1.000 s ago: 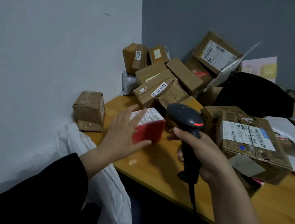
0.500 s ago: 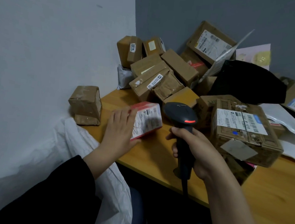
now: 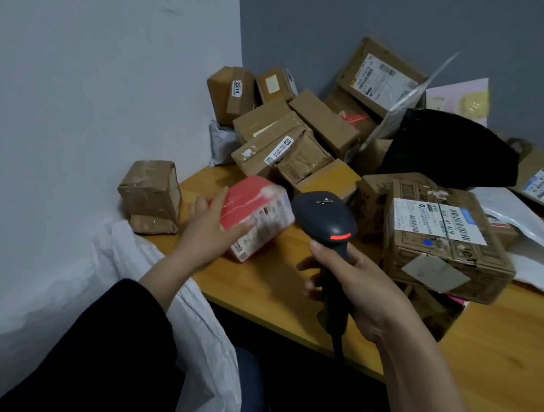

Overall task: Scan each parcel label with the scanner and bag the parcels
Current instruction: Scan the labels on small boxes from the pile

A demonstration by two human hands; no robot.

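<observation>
- The white plastic bag (image 3: 165, 295) hangs below and left of the left wrist, against the wall and past the table's near edge. Its mouth is not clearly shown.
- A small brown taped cardboard parcel (image 3: 151, 195) stands just left of the left hand, at the table corner.
- The left hand (image 3: 210, 229) grasps the red and white carton parcel (image 3: 256, 214), with the thumb across the red face and the fingers behind it. The parcel is tipped on the orange wooden table (image 3: 501, 350), between the 2 hands, and its printed white side is blurred.
- This carton looks light and stiff with a glossy wrap, so it may slip. A hold across its 2 short sides seems safest, and 1 hand should be enough.
- The right hand (image 3: 352, 289) is clenched round the handle of the dark grey handheld scanner (image 3: 326, 219). The scanner's head points toward the carton and a red light shows on it.
- A bare strip of table lies between the hands, and the near edge runs just under the left wrist. That leaves a short, open path down-left to the bag.
- Right of the right hand, a large labelled cardboard box (image 3: 443, 239) crowds the table.
- Beyond both hands, a heap of brown parcels (image 3: 288, 140) and a black bag (image 3: 449, 151) fill the corner, leaving little room there.
</observation>
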